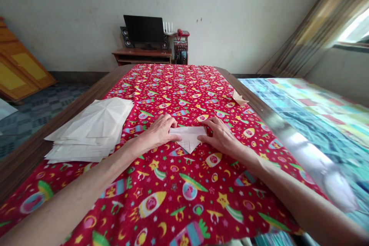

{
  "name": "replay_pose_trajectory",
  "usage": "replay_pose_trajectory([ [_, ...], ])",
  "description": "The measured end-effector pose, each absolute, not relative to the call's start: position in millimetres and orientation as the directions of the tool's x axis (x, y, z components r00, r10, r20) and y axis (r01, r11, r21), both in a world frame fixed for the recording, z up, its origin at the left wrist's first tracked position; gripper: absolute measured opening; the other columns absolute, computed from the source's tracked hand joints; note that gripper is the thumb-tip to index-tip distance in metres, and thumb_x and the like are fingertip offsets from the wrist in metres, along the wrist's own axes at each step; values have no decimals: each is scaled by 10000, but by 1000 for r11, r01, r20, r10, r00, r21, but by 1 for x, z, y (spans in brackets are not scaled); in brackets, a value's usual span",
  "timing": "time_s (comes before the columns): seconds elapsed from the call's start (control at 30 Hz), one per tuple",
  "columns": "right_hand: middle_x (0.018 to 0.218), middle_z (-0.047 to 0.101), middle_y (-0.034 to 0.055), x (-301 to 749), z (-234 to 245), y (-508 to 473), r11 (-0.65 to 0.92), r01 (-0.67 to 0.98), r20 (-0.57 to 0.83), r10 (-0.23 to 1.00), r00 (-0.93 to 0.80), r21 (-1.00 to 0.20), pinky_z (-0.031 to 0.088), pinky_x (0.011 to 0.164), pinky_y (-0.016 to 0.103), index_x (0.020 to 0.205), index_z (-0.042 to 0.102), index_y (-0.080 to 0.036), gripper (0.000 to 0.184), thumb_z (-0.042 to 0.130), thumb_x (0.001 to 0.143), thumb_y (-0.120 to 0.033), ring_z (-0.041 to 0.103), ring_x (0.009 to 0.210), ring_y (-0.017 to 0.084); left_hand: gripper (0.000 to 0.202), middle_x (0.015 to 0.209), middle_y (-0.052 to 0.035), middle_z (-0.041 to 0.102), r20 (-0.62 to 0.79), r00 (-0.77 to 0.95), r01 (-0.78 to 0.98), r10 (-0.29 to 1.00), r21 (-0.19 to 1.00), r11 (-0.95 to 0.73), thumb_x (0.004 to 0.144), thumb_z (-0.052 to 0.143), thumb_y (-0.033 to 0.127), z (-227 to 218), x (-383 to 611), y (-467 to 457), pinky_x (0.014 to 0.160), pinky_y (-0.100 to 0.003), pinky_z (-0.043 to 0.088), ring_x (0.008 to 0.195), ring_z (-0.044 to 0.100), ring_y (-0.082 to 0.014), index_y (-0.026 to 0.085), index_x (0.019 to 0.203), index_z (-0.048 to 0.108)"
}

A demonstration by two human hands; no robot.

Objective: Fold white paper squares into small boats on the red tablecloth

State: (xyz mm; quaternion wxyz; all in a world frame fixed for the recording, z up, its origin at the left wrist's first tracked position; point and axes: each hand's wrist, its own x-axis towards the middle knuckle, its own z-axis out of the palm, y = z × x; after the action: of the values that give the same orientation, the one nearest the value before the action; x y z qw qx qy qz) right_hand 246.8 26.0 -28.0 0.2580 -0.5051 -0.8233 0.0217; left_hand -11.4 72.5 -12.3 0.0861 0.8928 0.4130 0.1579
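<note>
A small folded sheet of white paper [188, 134] lies on the red patterned cloth, its straight edge away from me and a pointed flap toward me. My left hand [162, 130] pinches its left end, with the thumb on top and the fingers at the far edge. At the right end, my right hand [219, 133] grips the paper the same way. Left of my hands sits a stack of creased white paper sheets [98, 123]. A small folded paper piece [239, 98] with points rests near the cloth's right edge.
The red cloth [184, 184] covers a brown wooden table [95, 88]. Beyond its far end stand a monitor [144, 29], speakers and a red telephone [181, 32]. A bed with patterned covers [311, 123] is on the right, and a yellow-orange cabinet [21, 61] is on the left.
</note>
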Motion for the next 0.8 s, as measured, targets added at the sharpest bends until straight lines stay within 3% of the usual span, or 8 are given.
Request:
replay_pose_trajectory([
  [0.07, 1058, 561, 90, 247, -25, 29, 485, 819, 368, 854, -367, -308, 474, 817, 356, 1145, 581, -200, 414, 677, 786, -384, 551, 975, 226, 320, 887, -30, 572, 172, 589, 733, 790, 299, -611, 726, 695, 448, -7, -9, 71, 772, -314, 455, 881, 558, -212, 192, 832, 534],
  [0.27, 904, 584, 27, 242, -12, 33, 441, 832, 234, 895, -380, -336, 431, 652, 257, 972, 591, -182, 299, 696, 748, -349, 557, 761, 147, 568, 965, -73, 662, 30, 490, 808, 871, 360, -467, 694, 720, 361, 4, 0, 62, 737, -328, 474, 888, 633, -254, 172, 1181, 497],
  [0.4, 845, 622, 6, 239, -6, 36, 402, 844, 179, 915, -361, -355, 367, 579, 232, 1039, 566, -185, 365, 696, 730, -328, 549, 699, 136, 665, 865, -22, 680, 44, 483, 725, 874, 539, -428, 647, 742, 250, 3, 0, 62, 660, -262, 464, 772, 639, -195, 187, 1263, 500],
  [0.5, 764, 633, -20, 239, -4, 37, 377, 831, 138, 926, -352, -410, 338, 542, 217, 1094, 560, -198, 408, 693, 724, -305, 546, 634, 124, 853, 744, 35, 659, 3, 538, 585, 843, 719, -376, 662, 713, 180, -1, -3, 65, 552, -196, 415, 595, 577, -113, 186, 1424, 329],
  [0.6, 625, 592, -53, 241, -4, 40, 363, 787, 83, 924, -374, -498, 316, 507, 203, 948, 621, -195, 229, 666, 740, -280, 517, 544, 100, 832, 673, 73, 630, 13, 557, 524, 830, 771, -364, 686, 686, 171, -3, -5, 67, 502, -170, 372, 509, 507, -74, 197, 1435, 325],
  [0.67, 585, 557, -44, 241, -2, 43, 402, 737, 123, 907, -404, -543, 321, 507, 205, 727, 615, -173, 109, 648, 759, -272, 500, 530, 92, 721, 668, 71, 630, 83, 499, 549, 862, 740, -389, 682, 690, 161, 0, -4, 66, 513, -175, 377, 519, 510, -78, 208, 1362, 453],
  [0.7, 596, 553, -31, 241, -1, 44, 444, 707, 189, 891, -412, -551, 330, 519, 210, 651, 590, -167, 167, 639, 773, -271, 501, 546, 94, 654, 684, 64, 637, 143, 455, 564, 879, 717, -409, 680, 695, 153, 2, -3, 65, 526, -181, 387, 539, 523, -86, 212, 1307, 518],
  [0.8, 695, 585, 13, 239, 5, 46, 609, 652, 492, 780, -388, -452, 366, 591, 238, 652, 595, -166, 211, 606, 832, -275, 524, 641, 121, 398, 786, 25, 663, 430, 336, 591, 838, 596, -543, 709, 693, 145, 12, -1, 61, 629, -218, 437, 665, 583, -125, 198, 1100, 645],
])
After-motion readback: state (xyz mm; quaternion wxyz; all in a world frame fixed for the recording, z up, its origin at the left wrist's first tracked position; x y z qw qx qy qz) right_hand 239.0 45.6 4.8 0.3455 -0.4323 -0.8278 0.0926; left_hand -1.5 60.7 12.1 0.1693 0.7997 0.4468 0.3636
